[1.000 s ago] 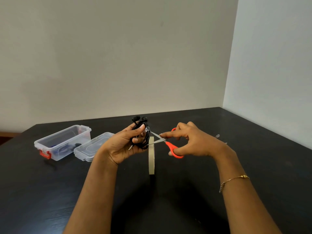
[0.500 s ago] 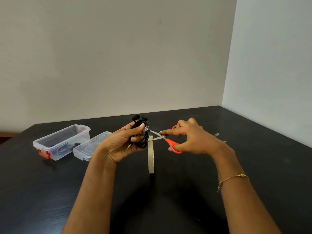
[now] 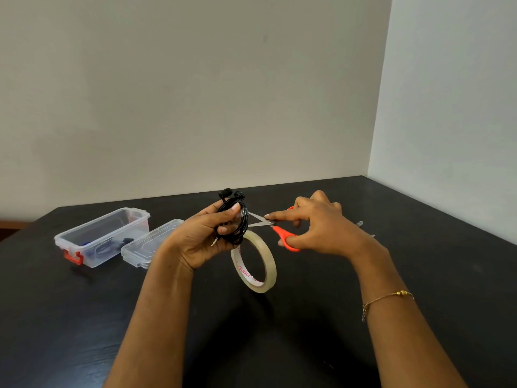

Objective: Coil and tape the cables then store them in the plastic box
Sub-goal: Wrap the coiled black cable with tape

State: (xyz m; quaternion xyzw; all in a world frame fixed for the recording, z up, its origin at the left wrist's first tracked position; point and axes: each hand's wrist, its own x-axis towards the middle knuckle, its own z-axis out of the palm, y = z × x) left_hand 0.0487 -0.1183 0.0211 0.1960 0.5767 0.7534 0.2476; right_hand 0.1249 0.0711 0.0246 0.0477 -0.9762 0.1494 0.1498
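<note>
Cable (image 3: 236, 219): one black coiled bundle, thin and glossy, with two earbuds sticking up at its top and a small metal plug poking out below, is held above the table (image 3: 419, 275) in the left hand (image 3: 201, 236), whose fingers and thumb curl round the coil in a closed grip. One roll of tape (image 3: 256, 261), a pale translucent ring with red print on its inner core, hangs just below the bundle, tilted; a short clear strip seems to run from it up to the coil. One pair of scissors (image 3: 268, 224), with orange plastic handles and slim steel blades, is held in the right hand (image 3: 321, 225), fingers through and round the handles; the blades stand parted, their tips right beside the coil. One clear plastic box (image 3: 103, 236) with a red latch sits open on the dark, matte table to the left, well apart from the hands, holding some dark items that are hard to make out. One clear lid (image 3: 148, 243) lies just beside it. A thin gold bracelet (image 3: 387, 299) circles the right wrist.
</note>
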